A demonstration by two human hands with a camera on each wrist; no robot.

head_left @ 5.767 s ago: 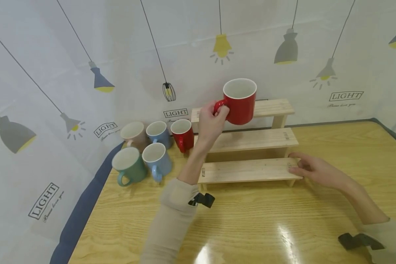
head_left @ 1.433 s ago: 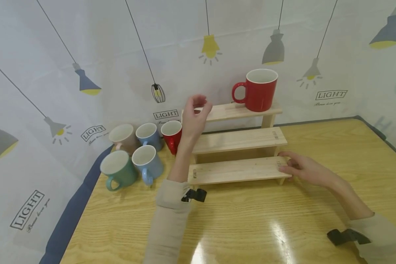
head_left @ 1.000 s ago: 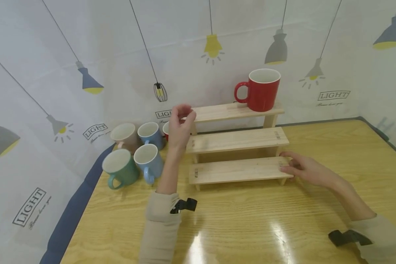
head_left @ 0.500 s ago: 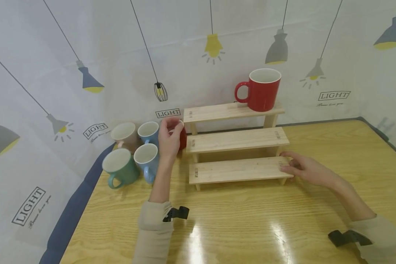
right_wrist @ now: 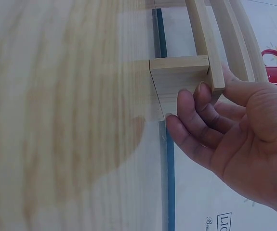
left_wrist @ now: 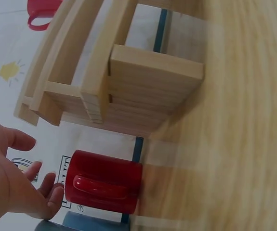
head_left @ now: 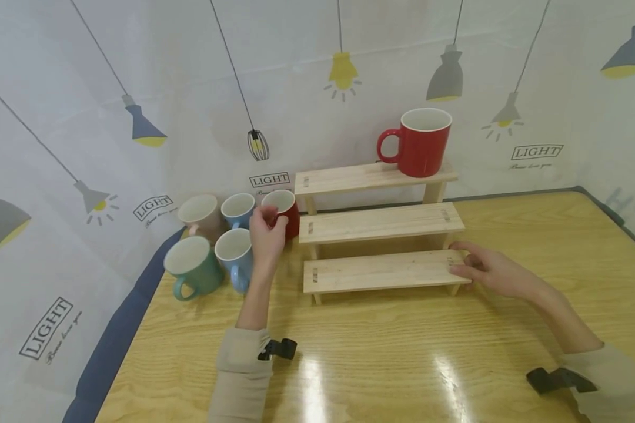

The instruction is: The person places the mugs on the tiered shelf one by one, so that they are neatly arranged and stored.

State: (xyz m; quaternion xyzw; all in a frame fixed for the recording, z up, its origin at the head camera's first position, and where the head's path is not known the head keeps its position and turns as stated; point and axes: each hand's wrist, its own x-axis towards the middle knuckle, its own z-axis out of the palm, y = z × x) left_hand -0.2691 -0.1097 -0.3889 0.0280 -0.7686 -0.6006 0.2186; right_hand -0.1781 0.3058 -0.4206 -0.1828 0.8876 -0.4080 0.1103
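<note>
In the head view my left hand (head_left: 267, 242) is over the near side of a red mug (head_left: 293, 222), which stands upright on the table left of a three-tier wooden shelf (head_left: 378, 223). The left wrist view shows the fingers relaxed and spread just above the rim of this red mug (left_wrist: 104, 166), its handle facing that camera. My right hand (head_left: 494, 273) grips the right end of the shelf's lowest board. From the right wrist, the thumb lies over the board's edge and curled fingers (right_wrist: 191, 118) sit by its end. Another red mug (head_left: 425, 148) stands on the top tier, handle to the left.
Left of my left hand are a light blue mug (head_left: 234, 249), a darker blue mug (head_left: 237, 208), a green mug (head_left: 196, 270) and a pinkish mug (head_left: 200, 217), all upright. A wall cloth (head_left: 307, 106) printed with lamps rises behind the wooden table (head_left: 381, 358).
The red mug held earlier by my left hand now stands on the top tier. My left hand has let go and moved left and down to the other red mug. My right hand stays on the shelf.
</note>
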